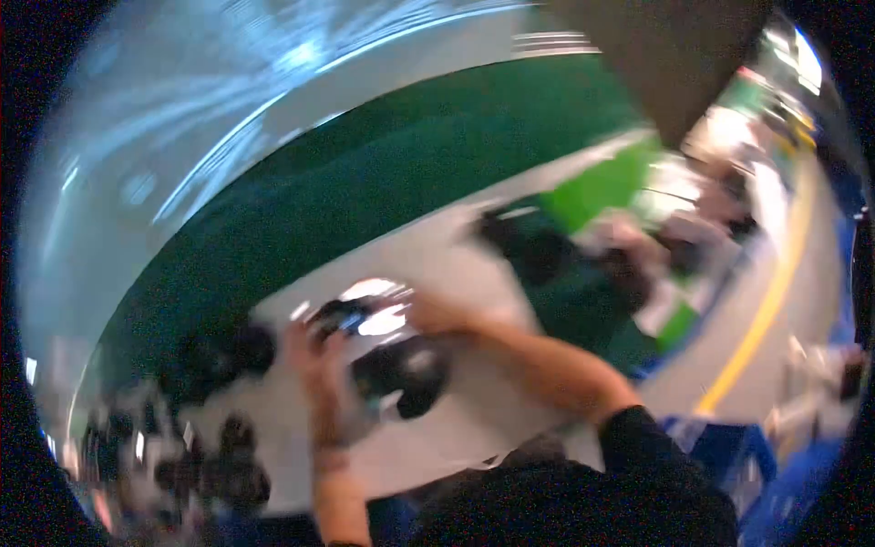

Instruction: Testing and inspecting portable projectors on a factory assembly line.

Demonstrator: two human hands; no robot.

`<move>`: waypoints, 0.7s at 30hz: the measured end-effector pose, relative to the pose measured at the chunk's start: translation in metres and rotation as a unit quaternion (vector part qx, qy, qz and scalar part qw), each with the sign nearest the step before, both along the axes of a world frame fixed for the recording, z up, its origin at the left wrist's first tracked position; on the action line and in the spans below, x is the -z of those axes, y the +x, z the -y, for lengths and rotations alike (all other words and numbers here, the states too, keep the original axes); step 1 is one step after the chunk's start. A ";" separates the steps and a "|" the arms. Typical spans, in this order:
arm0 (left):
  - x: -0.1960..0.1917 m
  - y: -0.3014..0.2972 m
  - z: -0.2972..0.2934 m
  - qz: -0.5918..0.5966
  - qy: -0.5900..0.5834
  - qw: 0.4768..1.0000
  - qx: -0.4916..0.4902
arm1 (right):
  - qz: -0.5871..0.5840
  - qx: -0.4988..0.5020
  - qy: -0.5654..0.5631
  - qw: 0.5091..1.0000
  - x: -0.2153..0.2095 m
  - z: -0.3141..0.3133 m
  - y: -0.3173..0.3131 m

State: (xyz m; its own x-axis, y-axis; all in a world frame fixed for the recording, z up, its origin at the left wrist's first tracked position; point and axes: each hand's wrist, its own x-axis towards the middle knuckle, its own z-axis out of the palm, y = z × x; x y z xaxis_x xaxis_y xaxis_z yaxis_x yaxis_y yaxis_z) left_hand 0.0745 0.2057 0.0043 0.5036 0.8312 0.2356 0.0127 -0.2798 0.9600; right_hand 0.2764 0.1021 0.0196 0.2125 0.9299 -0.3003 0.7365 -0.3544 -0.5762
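The whole picture is smeared by motion. Between my hands, over a pale work table (437,438), is a glossy bundle (381,319) with bright reflections and dark and bluish parts; it looks like a clear plastic wrap, but its kind is not certain. My left hand (319,360) grips its left side, thumb and fingers curled about the edge. On its right side, my right hand (433,314) is closed at the edge, fingers blurred. Just below the bundle sits a dark, rounded, shiny thing (410,374), apart from or touching it, I cannot tell which.
A long dark green panel (365,182) runs behind the table. Dark blurred items (219,356) crowd the left end. Rightward lie a black object (533,242), a bright green sheet (602,187) and other people's hands (624,242). A yellow floor line (756,337) passes beyond.
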 end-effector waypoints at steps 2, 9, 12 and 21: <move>0.024 0.025 0.002 0.109 -0.108 0.988 -0.007 | -0.531 0.016 0.311 0.788 0.050 0.021 0.019; -0.002 -0.010 0.000 0.116 -0.221 0.967 -0.047 | -0.522 0.044 0.244 0.816 0.019 -0.018 -0.029; -0.001 -0.001 0.008 0.120 -0.243 0.962 0.011 | -0.520 0.043 0.279 0.806 0.033 -0.023 -0.021; -0.017 0.000 0.010 0.140 -0.274 0.949 0.064 | -0.474 -0.029 0.285 0.832 0.020 -0.015 -0.017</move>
